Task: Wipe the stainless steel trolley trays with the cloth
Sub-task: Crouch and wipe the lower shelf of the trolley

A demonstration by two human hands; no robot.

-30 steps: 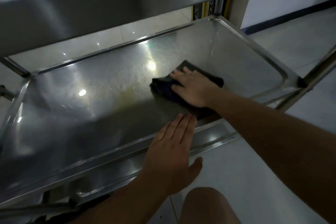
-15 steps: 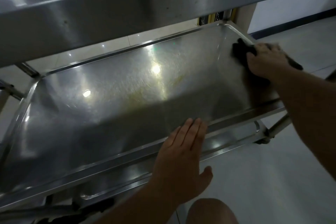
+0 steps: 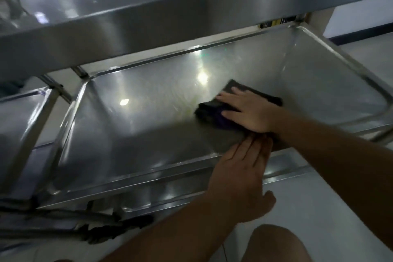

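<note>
- Cloth (image 3: 214,110), dark with a purple patch, lies folded on the floor of the middle trolley tray (image 3: 136,134), directly beneath the right hand (image 3: 248,111).
- The right hand presses flat on the cloth, fingers straight and spread, palm down; nothing is curled round the fabric.
- The cloth pokes out past the fingertips on the far side of the right hand and also beyond its wrist side.
- The left hand (image 3: 240,178) rests on the near rim of the same tray, just nearer the person than the right hand, fingers straight and held together, thumb out to the side; it holds nothing.
- The tips of the left fingers reach over the rim to a spot right beside the right wrist.
- An upper tray (image 3: 148,25) of the trolley spans the view above and beyond both hands.
- A bare knee (image 3: 274,242) shows below the left forearm, over a pale tiled floor (image 3: 319,202).
- Part of another steel tray (image 3: 19,121) sits well off to the left of both hands.
</note>
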